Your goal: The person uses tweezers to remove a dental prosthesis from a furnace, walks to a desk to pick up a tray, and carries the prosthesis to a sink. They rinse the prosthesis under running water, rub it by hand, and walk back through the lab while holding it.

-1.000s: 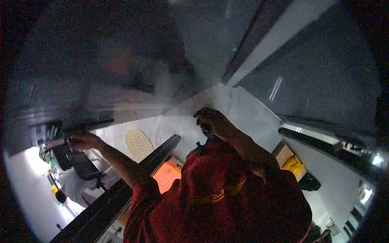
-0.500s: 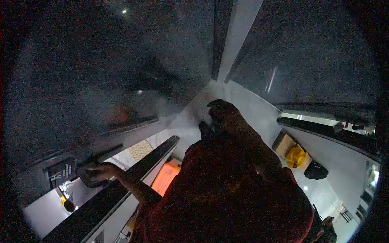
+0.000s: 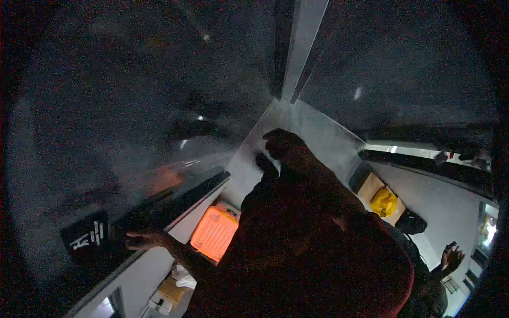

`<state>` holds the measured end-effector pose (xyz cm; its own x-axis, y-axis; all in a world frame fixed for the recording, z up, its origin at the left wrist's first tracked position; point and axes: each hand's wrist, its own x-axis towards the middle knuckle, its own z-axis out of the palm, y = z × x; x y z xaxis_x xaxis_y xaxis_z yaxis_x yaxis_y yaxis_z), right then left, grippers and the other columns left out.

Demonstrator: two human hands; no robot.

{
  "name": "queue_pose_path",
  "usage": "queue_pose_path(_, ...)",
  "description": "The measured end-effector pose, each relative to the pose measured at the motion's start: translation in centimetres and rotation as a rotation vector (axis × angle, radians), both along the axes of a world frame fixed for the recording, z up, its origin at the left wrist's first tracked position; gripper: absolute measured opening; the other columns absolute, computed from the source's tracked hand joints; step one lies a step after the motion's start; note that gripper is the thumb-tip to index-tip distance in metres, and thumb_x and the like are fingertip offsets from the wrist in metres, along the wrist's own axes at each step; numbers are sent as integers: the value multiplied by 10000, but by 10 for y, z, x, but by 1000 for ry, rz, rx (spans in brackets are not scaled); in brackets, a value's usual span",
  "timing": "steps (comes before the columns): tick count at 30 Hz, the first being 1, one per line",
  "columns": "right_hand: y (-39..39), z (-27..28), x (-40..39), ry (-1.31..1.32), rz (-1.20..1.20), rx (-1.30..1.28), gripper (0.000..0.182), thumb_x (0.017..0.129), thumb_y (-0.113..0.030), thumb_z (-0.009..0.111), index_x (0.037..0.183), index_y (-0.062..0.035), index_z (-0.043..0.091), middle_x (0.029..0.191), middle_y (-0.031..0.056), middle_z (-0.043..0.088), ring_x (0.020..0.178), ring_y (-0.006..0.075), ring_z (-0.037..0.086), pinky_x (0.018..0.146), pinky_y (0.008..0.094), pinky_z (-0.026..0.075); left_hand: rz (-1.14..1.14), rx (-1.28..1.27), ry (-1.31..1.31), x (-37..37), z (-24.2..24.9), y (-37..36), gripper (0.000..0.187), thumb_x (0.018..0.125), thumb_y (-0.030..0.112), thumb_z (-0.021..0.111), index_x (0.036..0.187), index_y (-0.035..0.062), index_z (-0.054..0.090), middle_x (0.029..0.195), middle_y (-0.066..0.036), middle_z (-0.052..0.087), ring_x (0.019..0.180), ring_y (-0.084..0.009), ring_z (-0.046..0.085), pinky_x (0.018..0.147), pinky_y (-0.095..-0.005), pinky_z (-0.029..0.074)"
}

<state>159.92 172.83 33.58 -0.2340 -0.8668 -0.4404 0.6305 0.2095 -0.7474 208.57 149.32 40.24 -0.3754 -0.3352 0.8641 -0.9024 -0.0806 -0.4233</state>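
My left hand is at the lower left, palm turned partly up, with its fingers stretched out and nothing seen in them. It is beside the lower edge of a large dark glass panel, close to a black label with white marks; contact cannot be made out. My right hand is raised in the middle, mostly a dark silhouette. Its fingers are bent loosely and apart, before a pale corner surface, and no object shows in them. A dark rounded shape lies just below it.
An orange ribbed case stands beyond the left rail. A brown box is below it. On the right are a yellow bag and a black bag. Another person's hand appears at lower right. A pale post rises between dark panes.
The bright gap beside my left hand is now covered by dark glass. My left hand has moved slightly right and down. My right hand shifted slightly left. Another person's hand has risen at right.
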Motion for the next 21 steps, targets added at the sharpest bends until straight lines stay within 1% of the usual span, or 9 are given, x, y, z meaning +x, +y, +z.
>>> queue_pose_path(5, 16, 3, 6, 68, 82, -48, 285, 900, -115, 610, 1166, -13, 599, 894, 93, 640, 698, 188, 606, 644, 329, 510, -336, 182, 638, 2, -11, 5, 329, 983, 264, 634, 1060, -25, 498, 903, -138, 550, 829, -267, 535, 767, -428, 501)
queue_pose_path(9, 22, 70, -7, 288, 278, 132, 292, 895, -101, 604, 1178, -26, 609, 953, 104, 655, 767, 191, 627, 702, 324, 522, -415, 190, 869, -66, 15, 21, 330, 965, 233, 665, 1070, -43, 517, 928, -139, 583, 853, -255, 562, 795, -424, 513)
queue_pose_path(10, 22, 85, -11, 352, 363, 190, 295, 897, -98, 598, 1184, -33, 615, 981, 110, 663, 799, 192, 636, 727, 321, 528, -497, 181, 802, -74, 13, 20, 366, 955, 243, 677, 1111, -51, 526, 1008, -170, 586, 910, -290, 570, 834, -439, 514)
queue_pose_path(12, 29, 14, -17, 1240, 327, -143, 319, 894, -93, 593, 1209, -49, 618, 1019, 110, 666, 853, 182, 640, 764, 307, 527, -466, 160, 741, -75, -1, 19, 427, 931, 261, 705, 1160, -58, 538, 1122, -209, 586, 998, -336, 574, 900, -462, 502)
queue_pose_path(14, 33, 14, -11, 1263, 290, -285, 332, 911, -89, 578, 1237, -36, 605, 1028, 108, 656, 882, 173, 630, 777, 291, 523, -278, 162, 769, -78, -11, 15, 470, 904, 276, 736, 1175, -55, 543, 1192, -226, 577, 1063, -358, 564, 955, -481, 476)
queue_pose_path(15, 33, 22, -14, 913, 325, -240, 330, 927, -87, 569, 1249, -18, 590, 1018, 108, 646, 875, 169, 618, 769, 285, 518, -544, 250, 921, -112, 13, 33, 417, 907, 242, 730, 1142, -48, 544, 1149, -223, 588, 1052, -325, 565, 944, -457, 467)
queue_pose_path(17, 33, 19, -16, 256, 274, -114, 329, 958, -83, 555, 1271, 18, 559, 999, 110, 628, 853, 162, 594, 752, 278, 510, -828, 265, 1102, -174, 55, 63, 350, 923, 197, 709, 1126, -28, 536, 1064, -177, 617, 1001, -251, 565, 896, -399, 467)
queue_pose_path(19, 35, 4, -14, 238, 333, -26, 334, 981, -83, 545, 1289, 45, 527, 980, 110, 611, 822, 150, 568, 731, 274, 497, -806, 342, 1275, -189, 58, 82, 315, 931, 171, 694, 1124, -15, 529, 1016, -140, 625, 962, -216, 567, 876, -367, 465)
queue_pose_path(21, 24, 13, 0, 660, 502, -72, 340, 995, -85, 536, 1302, 59, 504, 967, 105, 599, 798, 139, 548, 713, 269, 485, -885, 373, 1331, -216, 60, 94, 295, 936, 165, 688, 1108, -12, 527, 974, -119, 621, 915, -202, 575, 834, -351, 475)
